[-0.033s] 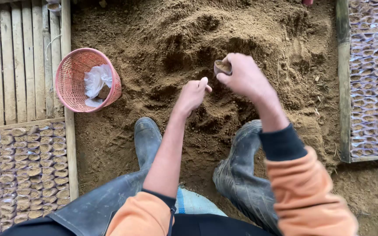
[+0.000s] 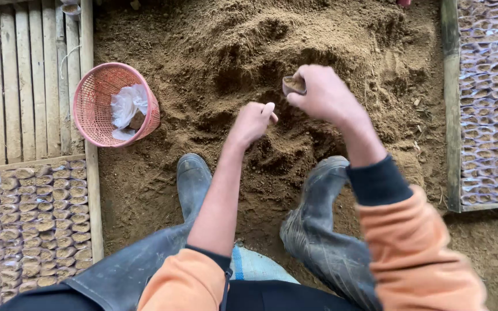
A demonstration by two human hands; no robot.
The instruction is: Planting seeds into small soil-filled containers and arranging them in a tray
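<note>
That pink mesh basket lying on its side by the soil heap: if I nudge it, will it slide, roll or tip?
The pink basket lies on its side with round, tapering walls, so it would probably roll in a curve. Its open mesh holds only crumpled clear plastic, so it looks light and easy to shift. The thin mesh may flex.

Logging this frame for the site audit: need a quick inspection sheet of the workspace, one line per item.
Surface: loose brown soil heap, dug and uneven in front of the person.
Job's things: small soil-filled pot held in the right hand; left hand closed just above the soil, holding nothing I can make out.
Clutter: pink mesh basket tipped on its side, clear plastic bags inside.
Grippers: bare hands, orange sleeves; right shut on the pot, left shut.
Cables: nothing seen.
Surroundings: rows of filled pots at lower left and right behind wooden edging; bamboo slat floor; grey rubber boots on the soil.
</note>
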